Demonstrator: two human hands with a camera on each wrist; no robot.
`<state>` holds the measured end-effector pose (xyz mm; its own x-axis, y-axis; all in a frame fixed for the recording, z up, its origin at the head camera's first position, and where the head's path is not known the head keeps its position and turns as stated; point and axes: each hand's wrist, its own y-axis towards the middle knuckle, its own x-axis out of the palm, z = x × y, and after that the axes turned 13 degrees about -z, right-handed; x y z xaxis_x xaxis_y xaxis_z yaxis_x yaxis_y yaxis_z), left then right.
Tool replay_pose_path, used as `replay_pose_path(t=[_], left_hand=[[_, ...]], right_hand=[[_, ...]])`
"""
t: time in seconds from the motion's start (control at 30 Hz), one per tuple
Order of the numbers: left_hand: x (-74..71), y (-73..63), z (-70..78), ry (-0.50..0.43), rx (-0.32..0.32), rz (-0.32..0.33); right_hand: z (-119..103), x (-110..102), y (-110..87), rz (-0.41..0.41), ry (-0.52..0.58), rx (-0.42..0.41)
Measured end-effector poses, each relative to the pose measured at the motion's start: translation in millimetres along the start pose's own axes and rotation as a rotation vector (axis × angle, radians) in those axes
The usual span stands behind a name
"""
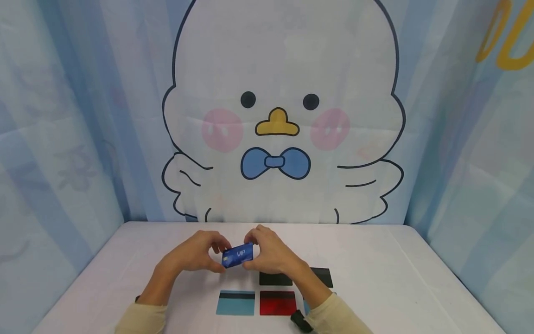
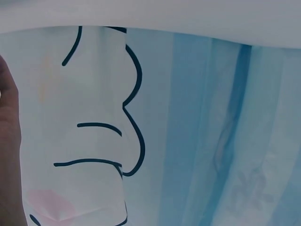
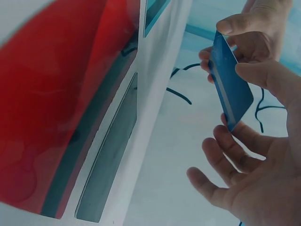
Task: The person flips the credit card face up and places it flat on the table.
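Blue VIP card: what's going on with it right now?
A person's left hand and right hand hold the blue VIP card between them, raised off the white table. Below lie a light-blue card and, beside it, a red card. The right arm partly hides other cards.

I see one card (image 1: pixel 237 255) between left hand (image 1: pixel 199 252) and right hand (image 1: pixel 270 251), above the table (image 1: pixel 375 264), where other cards (image 1: pixel 277 305) lie in two rows before the curtain (image 1: pixel 283 65).
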<state>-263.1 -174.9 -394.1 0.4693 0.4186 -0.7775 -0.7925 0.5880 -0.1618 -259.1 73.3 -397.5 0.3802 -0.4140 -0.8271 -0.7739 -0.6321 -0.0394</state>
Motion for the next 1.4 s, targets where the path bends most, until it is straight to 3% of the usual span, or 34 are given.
replay_pose_path(t=[0.43,0.77,1.13,1.4], left_hand=[[5.6,2.2,0.5,-0.008,-0.042,0.000],[7.6,5.3,2.5,-0.015,-0.073,-0.018],[14.5,9.5,0.1,0.035,-0.036,-0.043],[20.8,11.6,-0.6,0.034,-0.083,-0.063]], right_hand=[[1,4,1.8,-0.015,-0.085,0.067],[2,4,2.3,-0.066,-0.138,0.072],[3,8,0.9,-0.103,-0.202,0.090],[5,11,2.2,-0.145,-0.217,0.120]])
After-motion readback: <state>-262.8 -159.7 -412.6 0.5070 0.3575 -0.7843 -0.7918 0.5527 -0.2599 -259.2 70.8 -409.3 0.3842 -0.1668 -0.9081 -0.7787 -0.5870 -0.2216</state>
